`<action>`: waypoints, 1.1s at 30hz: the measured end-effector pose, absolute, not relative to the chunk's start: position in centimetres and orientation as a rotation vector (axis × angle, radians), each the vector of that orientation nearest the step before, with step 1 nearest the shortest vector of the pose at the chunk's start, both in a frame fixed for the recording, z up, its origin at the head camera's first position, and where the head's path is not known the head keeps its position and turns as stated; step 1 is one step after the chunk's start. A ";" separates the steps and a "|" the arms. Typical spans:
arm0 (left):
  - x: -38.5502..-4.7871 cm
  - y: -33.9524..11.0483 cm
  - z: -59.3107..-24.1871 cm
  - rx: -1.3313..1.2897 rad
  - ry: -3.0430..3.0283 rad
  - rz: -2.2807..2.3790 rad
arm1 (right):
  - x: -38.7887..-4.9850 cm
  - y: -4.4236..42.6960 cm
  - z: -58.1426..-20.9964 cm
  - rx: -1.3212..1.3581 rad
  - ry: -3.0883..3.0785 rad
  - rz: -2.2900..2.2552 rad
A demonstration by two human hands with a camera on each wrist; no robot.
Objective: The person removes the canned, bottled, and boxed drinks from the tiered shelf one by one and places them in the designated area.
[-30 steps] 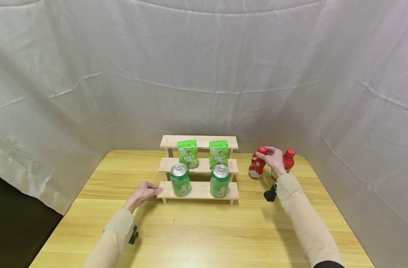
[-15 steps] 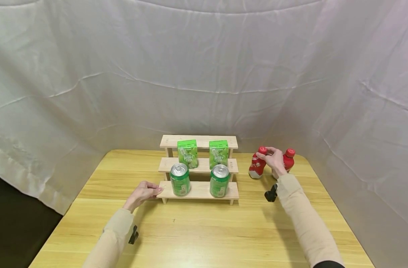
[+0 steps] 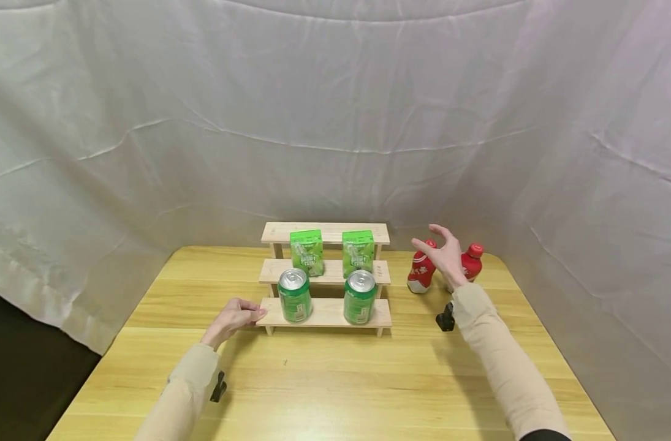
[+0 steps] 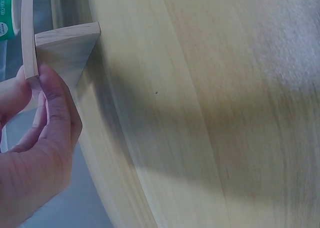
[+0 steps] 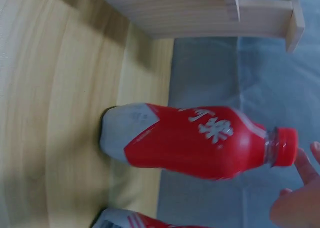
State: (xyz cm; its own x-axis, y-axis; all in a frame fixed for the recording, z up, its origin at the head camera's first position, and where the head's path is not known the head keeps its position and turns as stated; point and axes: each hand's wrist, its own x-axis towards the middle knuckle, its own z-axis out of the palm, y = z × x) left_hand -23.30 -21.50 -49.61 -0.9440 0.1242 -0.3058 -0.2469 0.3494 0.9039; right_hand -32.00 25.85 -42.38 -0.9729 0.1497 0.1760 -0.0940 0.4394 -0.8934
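Observation:
My left hand (image 3: 236, 317) pinches the left end of the lowest board of a three-tier wooden shelf (image 3: 325, 312), thumb above and fingers below. In the left wrist view that board (image 4: 29, 36) sits between thumb and fingers. At the right, my right hand (image 3: 450, 256) is raised with thumb and fingers spread, holding nothing. It is close to the cap of a red-and-white drink bottle (image 3: 420, 277) standing on the table. The right wrist view shows this bottle (image 5: 197, 140) whole, with fingers near its cap. A second red bottle (image 3: 472, 262) is partly behind the hand.
Two green drink cans (image 3: 295, 304) stand on the lowest tier, and two green juice boxes (image 3: 307, 253) on the middle one. The wooden table (image 3: 329, 380) is bounded by a pale cloth curtain (image 3: 335, 104) at the back and sides.
My right hand has let go of the left bottle's cap, its fingers spreading and rising slightly. That bottle stays standing in place. The left hand keeps its grip on the shelf.

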 end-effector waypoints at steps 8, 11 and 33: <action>-23.4 -21.5 -49.7 -0.095 2.297 1.627 | -32.2 23.9 -41.2 0.160 -2.473 1.503; -23.4 -21.5 -49.7 -0.093 2.295 1.627 | -32.1 22.8 -40.7 0.248 -2.475 1.530; -23.2 -21.5 -49.6 -0.089 2.306 1.618 | -31.5 17.3 -39.1 0.651 -2.680 1.661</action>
